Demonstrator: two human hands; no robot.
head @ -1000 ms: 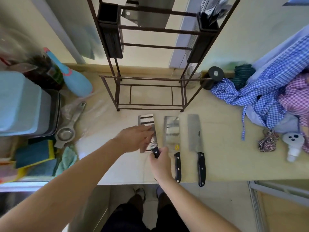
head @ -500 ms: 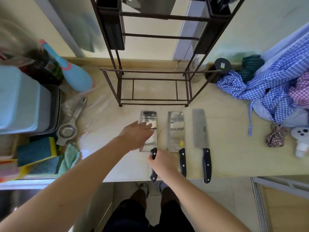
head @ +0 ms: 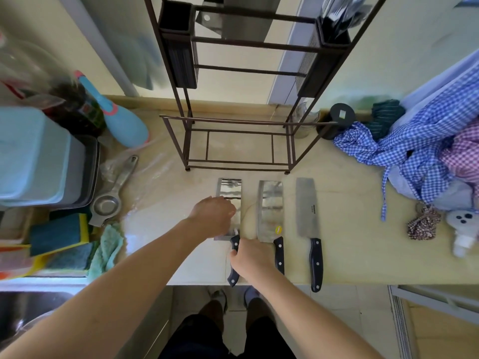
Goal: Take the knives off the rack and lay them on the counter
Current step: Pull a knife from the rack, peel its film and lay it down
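Note:
Three black-handled cleavers lie side by side on the beige counter [head: 350,255], blades pointing at the rack. My left hand [head: 215,216] rests on top of the left cleaver [head: 230,189], fingers bent onto its blade. My right hand [head: 252,260] is closed around that cleaver's handle, whose end sticks out over the counter's front edge. The middle cleaver [head: 269,206] and the right cleaver [head: 307,206] lie untouched. Behind them stands the dark metal rack [head: 239,161]. A shiny blade with a hole [head: 233,22] shows in its top part.
On the left are a blue tub [head: 33,156] in a tray, a metal strainer [head: 108,203], sponges [head: 57,234] and a blue bottle [head: 121,120]. Checked cloths [head: 420,141] are piled at the right beside a black roll [head: 339,117]. A small white bottle [head: 464,229] sits far right.
The left cleaver went from tilted in both hands to lying flat on the counter, straightened beside the middle one. My left hand moved onto its blade; my right hand stayed on the handle.

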